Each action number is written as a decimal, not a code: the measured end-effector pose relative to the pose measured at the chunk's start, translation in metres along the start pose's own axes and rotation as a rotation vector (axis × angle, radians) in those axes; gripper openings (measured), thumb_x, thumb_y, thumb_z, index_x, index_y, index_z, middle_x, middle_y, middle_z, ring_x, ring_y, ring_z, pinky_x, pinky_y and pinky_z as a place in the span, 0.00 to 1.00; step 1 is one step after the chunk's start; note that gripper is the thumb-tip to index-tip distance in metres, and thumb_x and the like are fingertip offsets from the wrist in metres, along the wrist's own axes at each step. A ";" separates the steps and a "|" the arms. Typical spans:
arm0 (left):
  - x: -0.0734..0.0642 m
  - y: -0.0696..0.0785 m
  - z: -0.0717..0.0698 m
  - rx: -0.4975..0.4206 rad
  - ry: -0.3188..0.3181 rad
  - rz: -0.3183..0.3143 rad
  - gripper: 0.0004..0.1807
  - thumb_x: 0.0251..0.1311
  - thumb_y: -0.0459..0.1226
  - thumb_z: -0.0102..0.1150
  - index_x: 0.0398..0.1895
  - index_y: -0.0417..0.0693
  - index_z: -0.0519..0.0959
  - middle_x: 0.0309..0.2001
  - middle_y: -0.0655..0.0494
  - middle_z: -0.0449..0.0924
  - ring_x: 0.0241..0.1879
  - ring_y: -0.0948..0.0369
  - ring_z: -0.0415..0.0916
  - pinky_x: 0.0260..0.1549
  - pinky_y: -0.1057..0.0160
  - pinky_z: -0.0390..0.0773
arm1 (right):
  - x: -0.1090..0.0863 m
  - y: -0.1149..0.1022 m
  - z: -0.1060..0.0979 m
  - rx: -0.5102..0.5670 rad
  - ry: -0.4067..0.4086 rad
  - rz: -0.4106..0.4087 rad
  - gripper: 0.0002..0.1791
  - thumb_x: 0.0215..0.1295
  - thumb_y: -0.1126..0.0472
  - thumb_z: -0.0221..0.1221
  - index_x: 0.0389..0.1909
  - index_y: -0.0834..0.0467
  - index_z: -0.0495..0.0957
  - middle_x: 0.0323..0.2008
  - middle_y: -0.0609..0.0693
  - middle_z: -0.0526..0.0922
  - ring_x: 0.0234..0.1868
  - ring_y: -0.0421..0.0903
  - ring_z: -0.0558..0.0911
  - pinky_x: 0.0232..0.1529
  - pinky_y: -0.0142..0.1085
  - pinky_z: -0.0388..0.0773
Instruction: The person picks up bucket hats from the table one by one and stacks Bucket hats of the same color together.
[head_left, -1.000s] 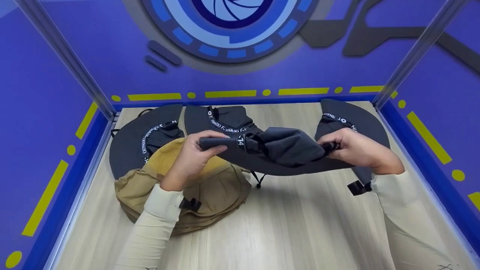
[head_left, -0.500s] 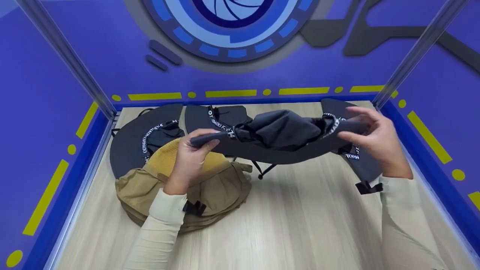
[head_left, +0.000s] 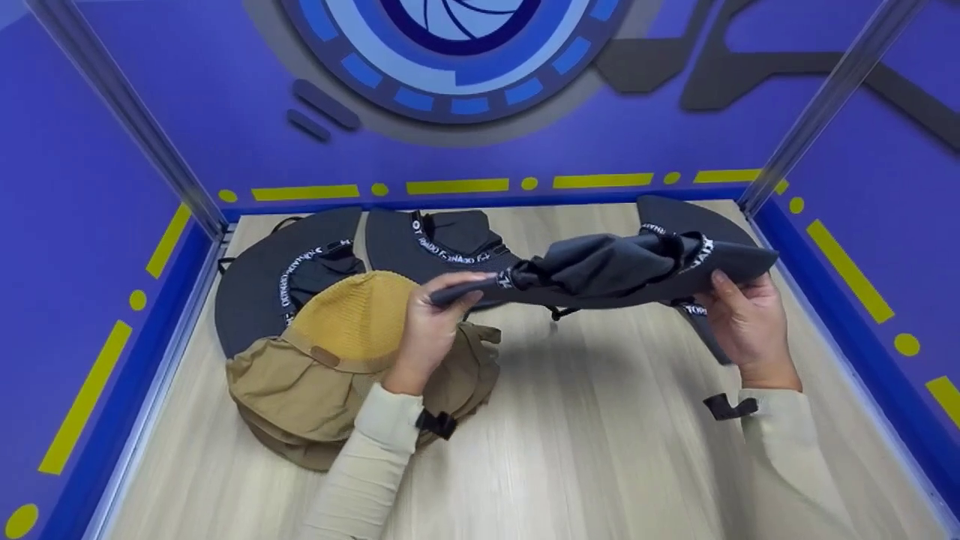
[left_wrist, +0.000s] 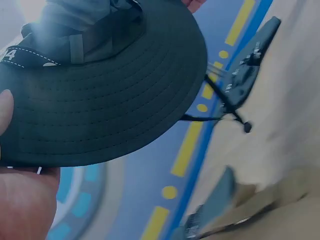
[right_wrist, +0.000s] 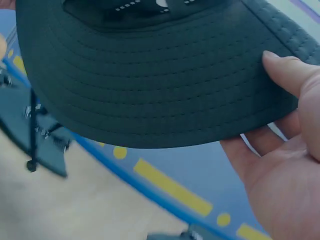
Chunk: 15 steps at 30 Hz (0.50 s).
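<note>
Between the left hand (head_left: pixel 431 330) and the right hand (head_left: pixel 750 326), set well apart and each pinching its brim (right_wrist: pixel 170 105), is a dark hat (head_left: pixel 607 266); brown hats (head_left: pixel 300 394) lie below the left hand.

White "RNADO" on the middle hat (head_left: pixel 427 264), "4" on the raised hat (left_wrist: pixel 105 100)

We reach both arms forward, the left arm (head_left: pixel 367 457) and right arm (head_left: pixel 784 442) slanting inward, hands well apart. Our left hand (head_left: pixel 431 330) pinches between thumb (head_left: pixel 469 301) and fingers (head_left: pixel 454 280); our right hand (head_left: pixel 751 326) pinches too, thumb stretched along the near side, fingers behind, palm (head_left: pixel 756 343) facing us.
</note>
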<state>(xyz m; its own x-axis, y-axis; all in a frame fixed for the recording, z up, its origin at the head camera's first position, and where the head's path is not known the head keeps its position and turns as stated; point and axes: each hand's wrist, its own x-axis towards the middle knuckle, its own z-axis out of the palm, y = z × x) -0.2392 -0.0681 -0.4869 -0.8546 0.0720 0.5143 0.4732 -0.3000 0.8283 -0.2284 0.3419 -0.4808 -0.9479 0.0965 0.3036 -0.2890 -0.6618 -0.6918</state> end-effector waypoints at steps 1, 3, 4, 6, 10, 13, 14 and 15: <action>-0.003 -0.005 0.003 -0.001 0.001 -0.015 0.12 0.60 0.22 0.64 0.45 0.38 0.87 0.46 0.54 0.90 0.52 0.54 0.86 0.58 0.56 0.82 | -0.003 0.001 -0.005 -0.008 0.018 -0.001 0.18 0.74 0.80 0.45 0.49 0.63 0.80 0.43 0.58 0.89 0.42 0.50 0.91 0.49 0.44 0.87; -0.010 -0.014 0.009 0.010 0.015 -0.056 0.11 0.60 0.21 0.64 0.45 0.34 0.86 0.45 0.55 0.91 0.51 0.57 0.87 0.56 0.59 0.83 | -0.009 0.004 -0.016 -0.001 0.052 0.000 0.18 0.73 0.80 0.45 0.50 0.64 0.80 0.42 0.58 0.89 0.41 0.50 0.90 0.47 0.44 0.87; -0.012 -0.018 0.012 0.021 0.023 -0.076 0.11 0.59 0.21 0.65 0.45 0.32 0.85 0.45 0.56 0.91 0.50 0.58 0.87 0.55 0.61 0.84 | -0.012 0.005 -0.021 -0.015 0.076 -0.004 0.18 0.73 0.80 0.46 0.51 0.64 0.80 0.42 0.58 0.89 0.41 0.50 0.91 0.46 0.43 0.88; -0.016 -0.026 0.018 0.049 0.040 -0.124 0.11 0.59 0.23 0.67 0.46 0.30 0.85 0.44 0.56 0.90 0.47 0.62 0.86 0.51 0.65 0.84 | -0.018 0.005 -0.031 -0.049 0.124 -0.015 0.17 0.73 0.80 0.47 0.51 0.64 0.80 0.42 0.57 0.89 0.40 0.50 0.91 0.43 0.43 0.88; -0.019 -0.039 0.028 0.103 0.065 -0.248 0.13 0.59 0.28 0.70 0.47 0.33 0.85 0.43 0.53 0.89 0.40 0.66 0.84 0.40 0.71 0.84 | -0.029 0.005 -0.050 -0.139 0.199 -0.010 0.15 0.72 0.79 0.50 0.53 0.65 0.79 0.42 0.56 0.90 0.38 0.48 0.91 0.41 0.41 0.89; -0.023 -0.049 0.034 0.149 0.063 -0.331 0.13 0.59 0.30 0.71 0.48 0.38 0.86 0.44 0.48 0.87 0.38 0.65 0.81 0.38 0.70 0.82 | -0.036 0.004 -0.061 -0.201 0.225 0.036 0.16 0.73 0.77 0.52 0.56 0.63 0.78 0.45 0.54 0.90 0.40 0.47 0.91 0.41 0.40 0.88; -0.024 -0.052 0.036 0.172 0.056 -0.348 0.14 0.60 0.30 0.71 0.49 0.39 0.85 0.46 0.47 0.86 0.40 0.64 0.81 0.41 0.69 0.83 | -0.039 0.004 -0.064 -0.216 0.230 0.058 0.17 0.73 0.76 0.52 0.57 0.63 0.78 0.46 0.54 0.90 0.41 0.46 0.91 0.42 0.40 0.88; -0.025 -0.054 0.038 0.196 0.047 -0.363 0.15 0.60 0.31 0.71 0.50 0.40 0.85 0.47 0.46 0.85 0.43 0.62 0.81 0.44 0.67 0.83 | -0.041 0.004 -0.067 -0.231 0.236 0.081 0.18 0.73 0.76 0.53 0.59 0.62 0.78 0.47 0.53 0.90 0.42 0.46 0.91 0.42 0.39 0.88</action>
<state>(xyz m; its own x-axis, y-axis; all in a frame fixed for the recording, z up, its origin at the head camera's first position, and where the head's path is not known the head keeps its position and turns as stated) -0.2358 -0.0173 -0.5361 -0.9802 0.0949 0.1739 0.1670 -0.0761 0.9830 -0.1996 0.3854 -0.5403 -0.9661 0.2378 0.1002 -0.2086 -0.4913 -0.8457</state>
